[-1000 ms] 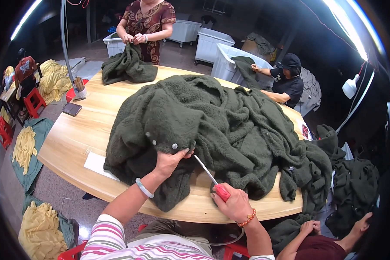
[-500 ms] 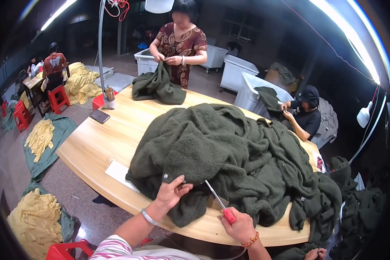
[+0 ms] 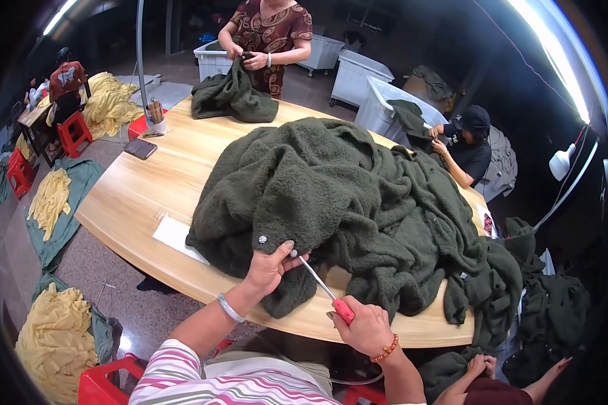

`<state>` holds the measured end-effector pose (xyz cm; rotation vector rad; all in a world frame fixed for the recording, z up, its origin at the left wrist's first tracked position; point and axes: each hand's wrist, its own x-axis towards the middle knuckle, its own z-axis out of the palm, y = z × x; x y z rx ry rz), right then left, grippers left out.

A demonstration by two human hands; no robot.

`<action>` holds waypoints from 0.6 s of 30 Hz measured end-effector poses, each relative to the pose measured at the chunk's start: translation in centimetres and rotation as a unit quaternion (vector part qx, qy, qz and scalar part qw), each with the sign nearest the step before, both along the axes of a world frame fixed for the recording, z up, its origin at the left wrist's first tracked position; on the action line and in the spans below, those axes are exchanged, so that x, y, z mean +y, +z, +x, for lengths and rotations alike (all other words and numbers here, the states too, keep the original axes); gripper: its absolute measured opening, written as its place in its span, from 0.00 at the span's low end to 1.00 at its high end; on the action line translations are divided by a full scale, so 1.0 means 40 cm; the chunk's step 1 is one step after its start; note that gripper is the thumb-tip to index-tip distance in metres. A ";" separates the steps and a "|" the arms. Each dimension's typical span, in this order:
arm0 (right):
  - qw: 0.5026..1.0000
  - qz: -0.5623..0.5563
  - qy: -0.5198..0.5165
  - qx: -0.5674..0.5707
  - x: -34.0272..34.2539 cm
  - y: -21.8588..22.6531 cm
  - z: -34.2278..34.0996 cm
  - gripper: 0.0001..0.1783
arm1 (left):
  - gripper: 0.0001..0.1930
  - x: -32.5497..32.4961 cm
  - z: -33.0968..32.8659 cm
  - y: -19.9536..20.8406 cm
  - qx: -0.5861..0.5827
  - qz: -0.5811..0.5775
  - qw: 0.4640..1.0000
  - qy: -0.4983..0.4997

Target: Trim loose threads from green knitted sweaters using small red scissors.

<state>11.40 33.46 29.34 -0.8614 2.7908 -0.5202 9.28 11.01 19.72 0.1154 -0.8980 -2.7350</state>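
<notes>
In the head view, the left hand (image 3: 270,270) pinches the near border of a dark green, fuzzy fleece cloth (image 3: 304,202), thumb on top and fingers curled under it, over the near part of a pale wood-grained table (image 3: 138,185). A round, silvery stud (image 3: 294,254) on the cloth sits right at the thumb tip, and a second silvery stud (image 3: 263,239) lies left of it, clear of the grip. The right hand (image 3: 363,325), at the table's near edge, is wrapped around the handle of a slim metal-shafted tool with a red handle (image 3: 343,310). Its shaft slants up and left to the left hand's fingertips, its end beside the first stud; whether the two touch cannot be told.

The cloth lies in a broad heap across the table's middle and right, with folds spilling over its right end. Bare wood shows along the table's left side and in a strip along its near edge, below the tool. On the table's left part are a flat white sheet (image 3: 180,237) partly under the heap, a dark rectangular phone (image 3: 140,148), and a small cup of slender sticks (image 3: 155,121). At the table's far edge, a co-worker in a maroon patterned top (image 3: 275,40) handles another dark green cloth (image 3: 233,99).
</notes>
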 end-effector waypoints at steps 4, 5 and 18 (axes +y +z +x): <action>1.000 -0.009 0.001 0.010 0.009 -0.008 0.011 0.13 | 0.08 -0.015 0.027 -0.036 -0.091 -0.074 0.988 -0.098; 1.000 -0.022 0.000 0.016 0.010 -0.014 0.015 0.13 | 0.08 -0.023 0.033 -0.054 -0.092 -0.072 0.989 -0.093; 0.998 -0.050 0.037 0.008 -0.021 -0.016 0.023 0.13 | 0.12 -0.112 0.084 -0.124 -0.012 0.178 0.984 -0.001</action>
